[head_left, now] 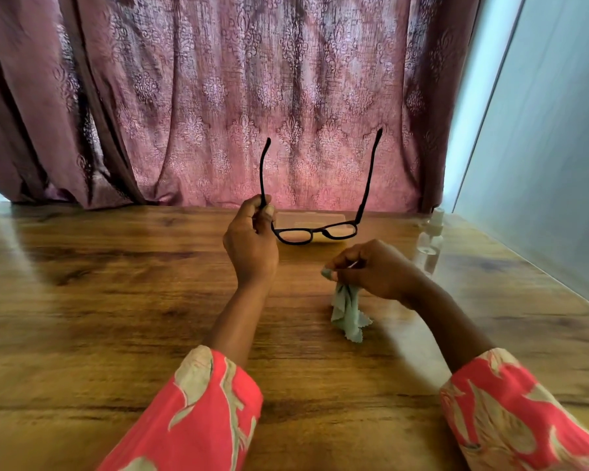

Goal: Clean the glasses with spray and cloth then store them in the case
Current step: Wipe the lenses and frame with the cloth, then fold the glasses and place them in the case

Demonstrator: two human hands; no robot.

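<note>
Black-framed glasses (315, 232) hang in the air above the wooden table (116, 300), lenses low and both temples pointing up. My left hand (250, 243) pinches the left temple near its hinge. To the right and a little lower, my right hand (371, 268) grips a pale green cloth (347, 314) whose loose end drapes down onto the table. A flat, pale case (308, 217) lies on the table behind the glasses, partly hidden by them. A clear spray bottle (430, 244) stands upright at the right.
A patterned maroon curtain (252, 96) hangs along the table's far edge. A pale wall panel (541, 164) borders the table's right side, close to the bottle.
</note>
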